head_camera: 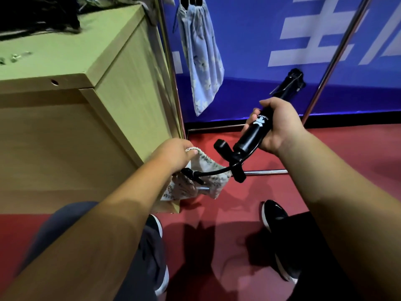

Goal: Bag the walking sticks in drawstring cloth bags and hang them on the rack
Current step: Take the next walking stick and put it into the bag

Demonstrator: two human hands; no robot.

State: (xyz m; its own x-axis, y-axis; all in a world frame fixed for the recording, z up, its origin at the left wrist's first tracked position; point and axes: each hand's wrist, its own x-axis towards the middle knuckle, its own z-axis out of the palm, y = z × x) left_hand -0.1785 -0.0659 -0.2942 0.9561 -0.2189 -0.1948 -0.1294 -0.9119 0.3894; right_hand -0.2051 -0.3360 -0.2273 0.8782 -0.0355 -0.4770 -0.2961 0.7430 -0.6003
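Observation:
My right hand (278,124) grips a black folded walking stick (252,135) around its thick barrel, which carries a white logo. The stick slants from lower left to upper right, its T-shaped handle end pointing toward the bag. A black cord curves from that end to the bag's mouth. My left hand (173,154) pinches the rim of a cream, leaf-patterned drawstring bag (195,183) that hangs open beside the cabinet's corner. A pale blue floral bag (201,61) hangs filled from the rack (171,68) above.
A light wooden cabinet (71,101) fills the left, with dark items on top. The rack's metal poles and floor bars (267,172) stand against a blue banner wall. The floor is red. My two black shoes are below.

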